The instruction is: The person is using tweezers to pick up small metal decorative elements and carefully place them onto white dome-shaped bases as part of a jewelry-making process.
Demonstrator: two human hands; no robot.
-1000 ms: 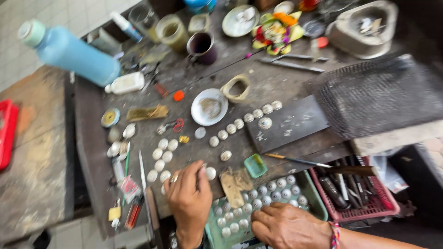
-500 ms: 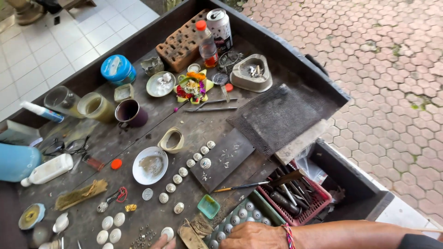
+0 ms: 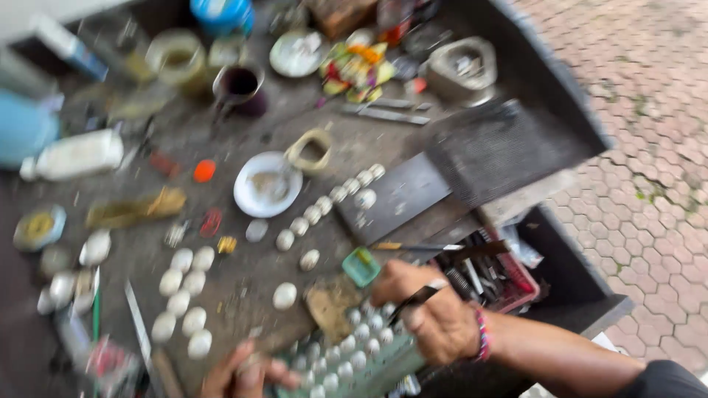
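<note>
At the near edge of the cluttered surface (image 3: 243, 295), the right hand (image 3: 431, 313) is closed around a thin dark tool (image 3: 414, 298), just above a green tray (image 3: 383, 361) filled with small white round pieces. The left hand (image 3: 247, 372) curls its fingers at the tray's left end; blur hides whether it grips anything. A white dish (image 3: 267, 184) sits mid-surface.

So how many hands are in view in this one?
2. The left hand is at the bottom edge, at the near end of the green tray of white pieces; the right hand grips a thin dark tool above that tray. No others show.
</note>
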